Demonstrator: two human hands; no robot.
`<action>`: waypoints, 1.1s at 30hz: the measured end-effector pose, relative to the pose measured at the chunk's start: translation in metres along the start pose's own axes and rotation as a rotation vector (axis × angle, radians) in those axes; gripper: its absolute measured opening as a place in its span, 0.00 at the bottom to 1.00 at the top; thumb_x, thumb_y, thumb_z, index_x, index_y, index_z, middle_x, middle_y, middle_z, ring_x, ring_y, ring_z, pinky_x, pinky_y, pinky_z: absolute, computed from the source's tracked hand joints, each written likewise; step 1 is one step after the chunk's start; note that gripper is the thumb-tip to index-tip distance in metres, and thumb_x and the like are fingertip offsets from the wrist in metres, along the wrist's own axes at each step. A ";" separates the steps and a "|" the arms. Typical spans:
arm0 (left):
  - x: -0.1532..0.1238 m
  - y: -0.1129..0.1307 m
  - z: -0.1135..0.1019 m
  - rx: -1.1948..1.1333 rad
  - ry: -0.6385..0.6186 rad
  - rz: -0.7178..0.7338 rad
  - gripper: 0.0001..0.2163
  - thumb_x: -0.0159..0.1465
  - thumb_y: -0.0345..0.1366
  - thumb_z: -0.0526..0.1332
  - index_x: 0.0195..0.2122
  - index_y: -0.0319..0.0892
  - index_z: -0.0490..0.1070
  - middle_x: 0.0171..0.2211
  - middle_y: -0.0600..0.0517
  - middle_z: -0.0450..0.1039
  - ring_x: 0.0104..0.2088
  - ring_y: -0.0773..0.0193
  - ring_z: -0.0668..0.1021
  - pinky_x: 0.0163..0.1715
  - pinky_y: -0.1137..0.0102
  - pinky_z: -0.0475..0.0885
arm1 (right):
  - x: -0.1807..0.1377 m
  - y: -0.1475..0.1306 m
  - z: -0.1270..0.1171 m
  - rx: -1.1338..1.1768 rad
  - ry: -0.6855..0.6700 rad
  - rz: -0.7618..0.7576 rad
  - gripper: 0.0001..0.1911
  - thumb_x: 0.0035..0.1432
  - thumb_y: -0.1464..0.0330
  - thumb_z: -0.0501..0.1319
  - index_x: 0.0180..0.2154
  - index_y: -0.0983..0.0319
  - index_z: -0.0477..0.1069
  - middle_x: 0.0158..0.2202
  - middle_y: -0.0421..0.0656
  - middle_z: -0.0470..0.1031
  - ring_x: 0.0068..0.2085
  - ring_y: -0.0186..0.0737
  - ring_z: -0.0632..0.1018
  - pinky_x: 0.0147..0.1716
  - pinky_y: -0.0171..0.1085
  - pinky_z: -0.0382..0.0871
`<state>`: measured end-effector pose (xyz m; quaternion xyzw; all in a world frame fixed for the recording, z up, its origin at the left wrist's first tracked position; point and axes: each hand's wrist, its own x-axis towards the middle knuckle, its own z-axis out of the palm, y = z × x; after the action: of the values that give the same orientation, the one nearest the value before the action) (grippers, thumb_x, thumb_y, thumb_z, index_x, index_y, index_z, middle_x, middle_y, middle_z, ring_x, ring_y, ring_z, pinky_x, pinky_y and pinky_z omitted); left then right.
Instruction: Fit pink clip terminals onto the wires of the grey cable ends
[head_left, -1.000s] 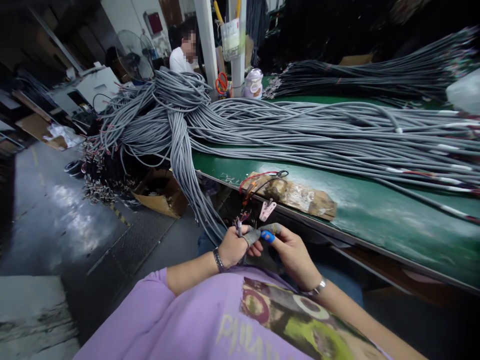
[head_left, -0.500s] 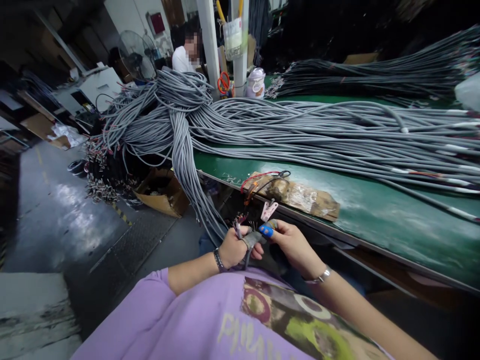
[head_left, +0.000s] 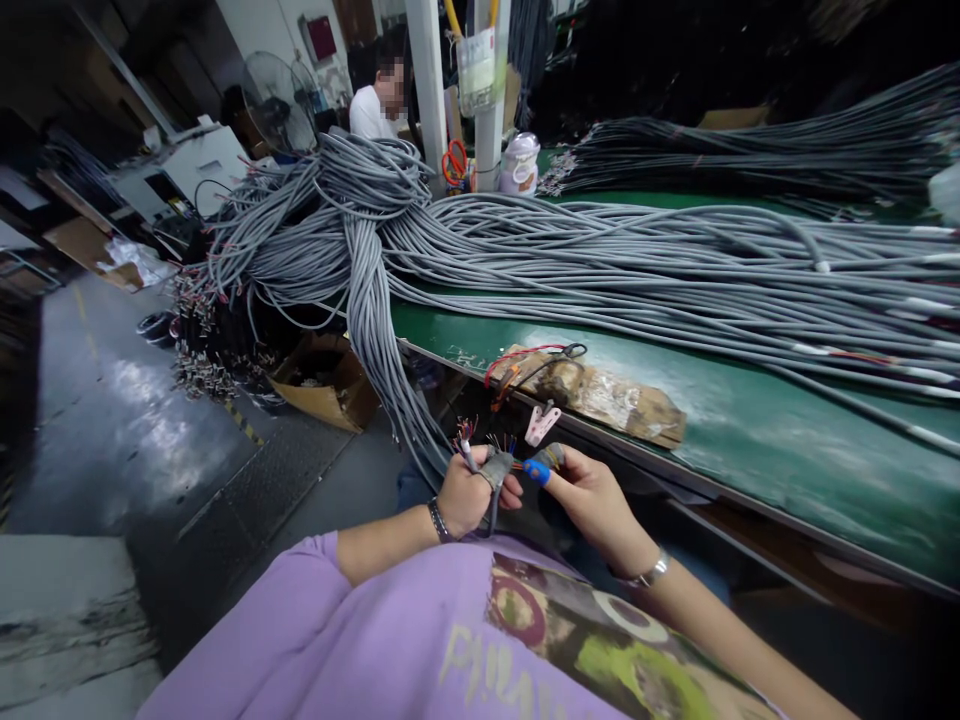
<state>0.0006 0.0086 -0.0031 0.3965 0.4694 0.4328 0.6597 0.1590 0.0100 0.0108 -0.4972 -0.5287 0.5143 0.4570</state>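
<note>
My left hand (head_left: 466, 497) is closed round a grey cable (head_left: 493, 512), with a greyish wrap on its thumb or finger. Fine coloured wires fan out above that grip, and a cable end with bared wire tips (head_left: 466, 440) sticks up beside it. To the right, my right hand (head_left: 596, 500), wearing a blue cover on one digit and a grey wrap on another, pinches thin coloured wires (head_left: 517, 463) that run from the left grip. A pink clip (head_left: 541, 425) is just above the hands, at the bench edge.
A thick bundle of grey cables (head_left: 600, 250) lies along the green bench (head_left: 787, 440) and hangs over its edge. A taped wooden board (head_left: 622, 402) with red and black leads sits at the front. An open cardboard box (head_left: 322, 385) is below left. A person (head_left: 371, 110) is behind.
My right hand has drawn slightly away from the left, so coloured wires now show stretched between them. The wire tips by my left hand have fanned out more.
</note>
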 end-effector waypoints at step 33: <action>0.006 0.017 0.014 0.010 -0.141 -0.067 0.21 0.50 0.53 0.65 0.25 0.37 0.69 0.16 0.53 0.69 0.12 0.72 0.68 0.11 0.77 0.58 | 0.038 -0.001 0.012 0.640 -0.043 0.277 0.25 0.48 0.44 0.62 0.28 0.60 0.71 0.25 0.42 0.73 0.23 0.38 0.70 0.21 0.36 0.65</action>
<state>0.0118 0.0181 0.0140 0.4134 0.4367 0.3792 0.7032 0.1441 0.0468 0.0106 -0.3846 -0.2776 0.7215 0.5045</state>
